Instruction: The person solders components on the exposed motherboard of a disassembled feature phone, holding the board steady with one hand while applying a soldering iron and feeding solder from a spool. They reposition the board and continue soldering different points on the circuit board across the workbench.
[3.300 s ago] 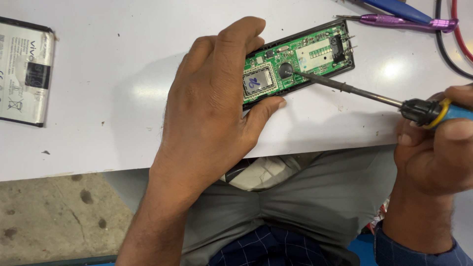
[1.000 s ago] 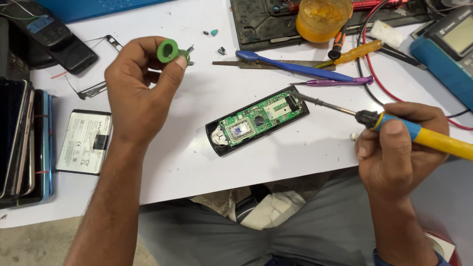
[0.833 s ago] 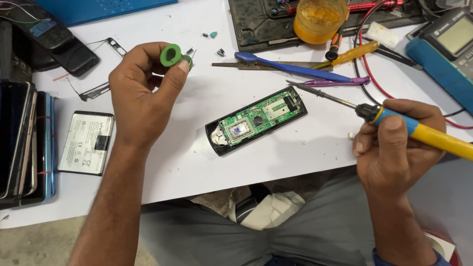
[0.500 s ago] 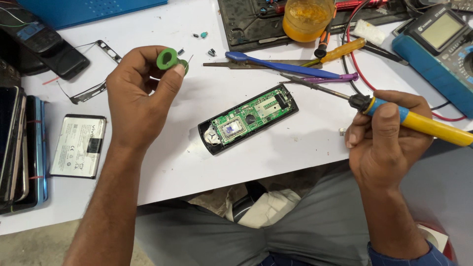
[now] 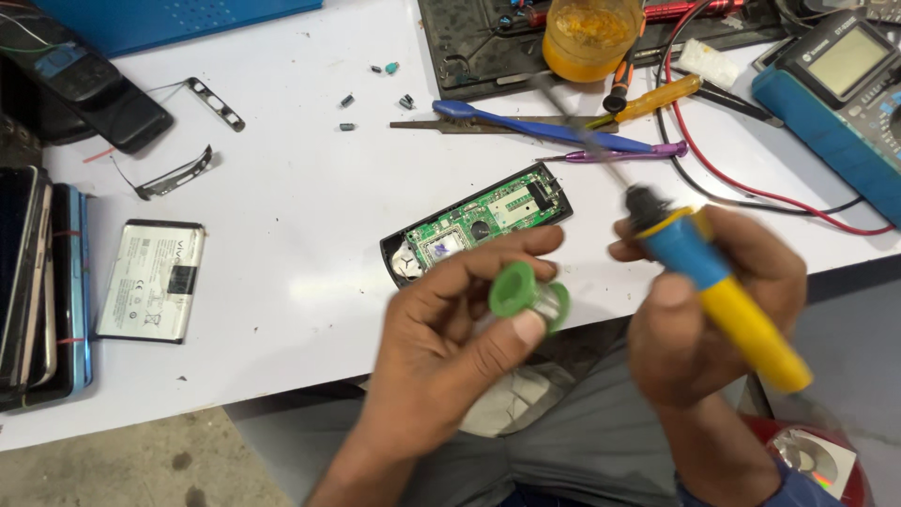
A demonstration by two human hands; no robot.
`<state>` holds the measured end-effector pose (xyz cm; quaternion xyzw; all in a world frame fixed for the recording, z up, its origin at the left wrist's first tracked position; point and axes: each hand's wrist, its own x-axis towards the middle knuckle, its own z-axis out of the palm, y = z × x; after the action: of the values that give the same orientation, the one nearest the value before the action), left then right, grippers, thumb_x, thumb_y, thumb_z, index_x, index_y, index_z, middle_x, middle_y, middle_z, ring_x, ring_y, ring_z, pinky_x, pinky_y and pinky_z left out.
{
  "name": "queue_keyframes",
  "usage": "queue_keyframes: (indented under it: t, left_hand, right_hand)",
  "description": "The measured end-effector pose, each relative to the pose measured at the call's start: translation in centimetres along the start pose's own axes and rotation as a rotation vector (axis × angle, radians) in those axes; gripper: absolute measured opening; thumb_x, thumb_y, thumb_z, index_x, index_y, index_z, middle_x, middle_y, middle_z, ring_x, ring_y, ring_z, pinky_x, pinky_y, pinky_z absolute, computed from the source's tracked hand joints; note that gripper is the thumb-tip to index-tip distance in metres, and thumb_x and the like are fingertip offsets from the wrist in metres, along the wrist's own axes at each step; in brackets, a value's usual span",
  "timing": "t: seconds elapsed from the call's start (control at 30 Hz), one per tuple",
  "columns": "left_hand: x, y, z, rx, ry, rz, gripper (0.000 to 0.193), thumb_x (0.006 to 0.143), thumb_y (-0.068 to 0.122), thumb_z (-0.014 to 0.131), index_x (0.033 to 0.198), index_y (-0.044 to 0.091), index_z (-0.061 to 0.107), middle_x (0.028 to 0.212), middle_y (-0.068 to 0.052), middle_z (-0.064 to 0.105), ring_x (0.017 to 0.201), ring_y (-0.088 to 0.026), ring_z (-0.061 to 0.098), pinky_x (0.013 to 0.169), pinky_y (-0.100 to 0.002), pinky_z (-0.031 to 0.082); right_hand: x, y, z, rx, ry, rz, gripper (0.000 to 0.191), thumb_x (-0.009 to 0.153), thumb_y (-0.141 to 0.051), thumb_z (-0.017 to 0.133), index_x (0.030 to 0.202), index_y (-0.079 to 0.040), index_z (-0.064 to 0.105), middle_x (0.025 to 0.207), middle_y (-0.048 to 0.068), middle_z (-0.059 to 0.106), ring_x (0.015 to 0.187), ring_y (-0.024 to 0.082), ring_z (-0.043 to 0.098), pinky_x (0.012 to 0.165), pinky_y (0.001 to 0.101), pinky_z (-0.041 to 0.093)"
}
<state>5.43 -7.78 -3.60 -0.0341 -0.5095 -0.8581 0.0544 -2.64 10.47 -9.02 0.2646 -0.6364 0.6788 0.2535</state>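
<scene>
My left hand (image 5: 450, 329) grips a small green spool of solder wire (image 5: 527, 294) in front of my lap, just below the table edge. My right hand (image 5: 704, 310) holds a soldering iron with a blue and yellow handle (image 5: 723, 291); its blurred metal tip (image 5: 582, 131) points up and away over the table. Lying on the white table (image 5: 300, 253) just beyond my left hand is an opened black device with a green circuit board (image 5: 479, 225).
A phone battery (image 5: 150, 280) and stacked phones (image 5: 42, 282) sit at the left. Metal frame strips (image 5: 178, 174), small parts (image 5: 375, 84), a blue toothbrush (image 5: 535, 127), tweezers, a yellow jar (image 5: 587, 38), a yellow screwdriver (image 5: 657, 99) and a blue multimeter (image 5: 835, 84) with red leads lie at the back.
My left hand has brought the green spool down from the upper left to the table's front edge. My right hand has lifted the iron off the board and swung it toward the spool.
</scene>
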Motion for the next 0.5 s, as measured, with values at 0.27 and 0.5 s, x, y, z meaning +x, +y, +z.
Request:
queue_keyframes:
  t: [0.27, 0.5]
  left_hand:
    - [-1.5, -0.7, 1.6, -0.308, -0.019, -0.202, 0.032, 0.100, 0.008, 0.072, 0.129, -0.005, 0.064, 0.123, -0.012, 0.066, 0.114, -0.015, 0.063, 0.104, -0.032, 0.051]
    - [-1.5, -1.3, 1.4, -0.254, -0.001, -0.201, 0.029, 0.100, 0.009, 0.071, 0.125, -0.005, 0.064, 0.115, -0.008, 0.066, 0.109, -0.013, 0.063, 0.098, -0.029, 0.051]
  right_hand:
    - [-0.4, -1.0, 1.8, -0.346, -0.177, -0.248, 0.044, 0.103, -0.026, 0.076, 0.134, -0.011, 0.049, 0.118, 0.014, 0.066, 0.109, 0.023, 0.065, 0.094, 0.0322, 0.058]
    - [0.4, -1.2, 2.1, -0.360, -0.232, -0.263, 0.038, 0.093, -0.021, 0.080, 0.126, -0.009, 0.065, 0.129, 0.015, 0.059, 0.120, 0.025, 0.060, 0.087, 0.0281, 0.063]
